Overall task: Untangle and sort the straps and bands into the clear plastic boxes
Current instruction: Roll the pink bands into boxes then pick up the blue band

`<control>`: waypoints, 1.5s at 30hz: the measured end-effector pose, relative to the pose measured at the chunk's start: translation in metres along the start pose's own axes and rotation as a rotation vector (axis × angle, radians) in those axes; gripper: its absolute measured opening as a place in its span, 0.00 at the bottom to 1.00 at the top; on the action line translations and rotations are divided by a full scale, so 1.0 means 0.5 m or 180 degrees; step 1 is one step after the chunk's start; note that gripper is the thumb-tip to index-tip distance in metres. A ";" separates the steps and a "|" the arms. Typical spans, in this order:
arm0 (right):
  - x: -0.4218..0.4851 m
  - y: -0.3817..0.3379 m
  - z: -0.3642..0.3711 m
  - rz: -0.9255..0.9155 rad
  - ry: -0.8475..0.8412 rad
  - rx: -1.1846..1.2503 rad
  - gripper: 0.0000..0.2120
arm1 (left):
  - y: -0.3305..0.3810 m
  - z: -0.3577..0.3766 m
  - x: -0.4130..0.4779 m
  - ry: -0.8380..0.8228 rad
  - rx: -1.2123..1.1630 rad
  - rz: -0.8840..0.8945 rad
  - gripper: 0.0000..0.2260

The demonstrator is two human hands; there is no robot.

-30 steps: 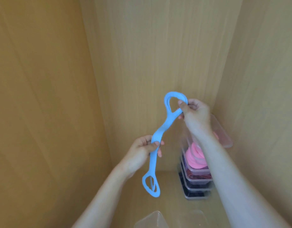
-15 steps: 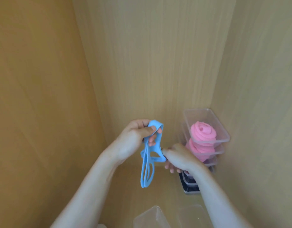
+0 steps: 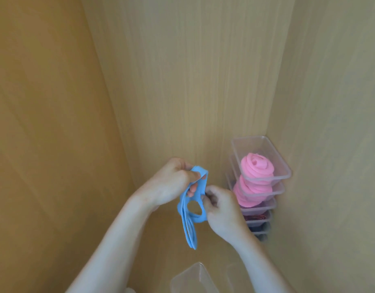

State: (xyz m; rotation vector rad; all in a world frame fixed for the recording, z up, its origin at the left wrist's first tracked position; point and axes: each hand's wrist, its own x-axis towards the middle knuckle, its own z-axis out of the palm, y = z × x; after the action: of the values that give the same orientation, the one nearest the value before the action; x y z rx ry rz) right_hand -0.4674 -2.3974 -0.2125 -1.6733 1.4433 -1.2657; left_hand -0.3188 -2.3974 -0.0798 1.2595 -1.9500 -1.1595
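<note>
Head view: left hand [image 3: 171, 185] and right hand [image 3: 222, 210] both pinch the folded blue band [image 3: 187, 229]. Stacked clear boxes [image 3: 275, 157] stand at 3 o'clock.

I see the blue band [image 3: 188, 229] folded into hanging loops, left of the stacked clear boxes [image 3: 286, 174], which hold pink coils [image 3: 256, 168].

Folded blue band [image 3: 192, 210] between both hands
</note>
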 end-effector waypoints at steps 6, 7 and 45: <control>-0.011 0.027 -0.001 0.0082 0.0145 -0.0039 0.11 | -0.013 0.007 -0.001 0.0111 0.0338 -0.0298 0.12; -0.010 0.030 0.000 0.0092 0.0219 -0.0014 0.11 | -0.017 0.008 0.001 0.0156 0.0262 -0.0319 0.10; -0.041 0.005 0.018 0.0545 -0.0733 0.1404 0.08 | -0.105 -0.033 0.074 0.0664 -0.2517 -0.0322 0.15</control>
State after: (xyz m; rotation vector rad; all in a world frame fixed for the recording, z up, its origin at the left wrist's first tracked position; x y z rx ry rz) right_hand -0.4594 -2.3797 -0.2236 -1.3200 1.0527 -1.1514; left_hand -0.2978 -2.4473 -0.1182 0.9853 -1.0917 -1.5577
